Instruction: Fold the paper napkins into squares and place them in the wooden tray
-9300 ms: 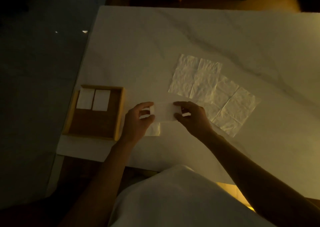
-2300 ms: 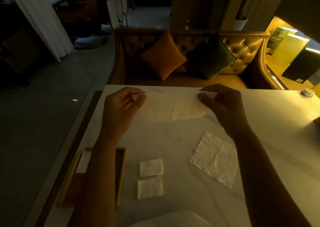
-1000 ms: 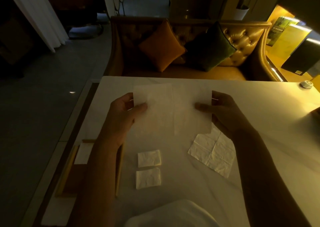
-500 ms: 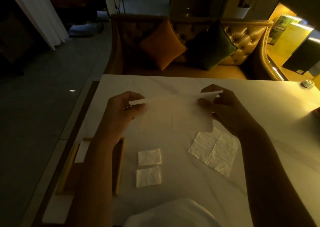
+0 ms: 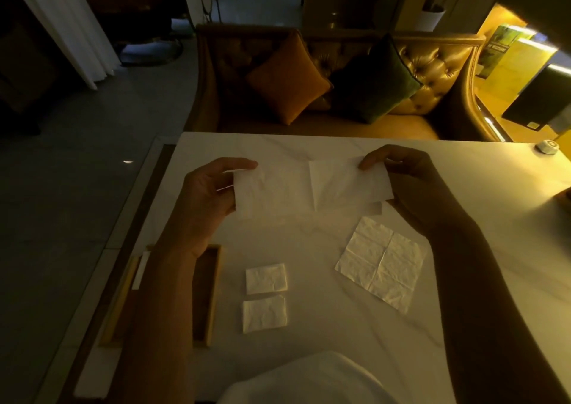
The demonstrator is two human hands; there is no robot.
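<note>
The room is dim and yellow, so small things are hard to see. In the middle of the frame, the left hand (image 5: 210, 193) and the right hand (image 5: 404, 181) hold a half-folded paper napkin (image 5: 309, 187) up above the white marble surface (image 5: 324, 326). Each hand pinches one short end between thumb and fingers. A crease runs down the middle of this napkin, and a second layer peeks out under its lower edge.

Lower right of the middle, an open napkin (image 5: 381, 263) lies flat on the surface, with cross-shaped fold lines. Lower middle, two small folded napkin squares (image 5: 266, 278) lie one below the other, just beside each other.

At the lower left, the wooden tray (image 5: 213, 292) sits near the surface's edge. The left arm covers most of it. Only a thin white strip (image 5: 140, 269) shows inside, at the tray's left side; I cannot tell how many napkins are in there.

At the top of the frame stands a sofa (image 5: 432, 64) with an orange cushion (image 5: 287, 79) and a dark green cushion (image 5: 374, 82). A small round thing (image 5: 547, 147) at the right edge is too blurry to name.
</note>
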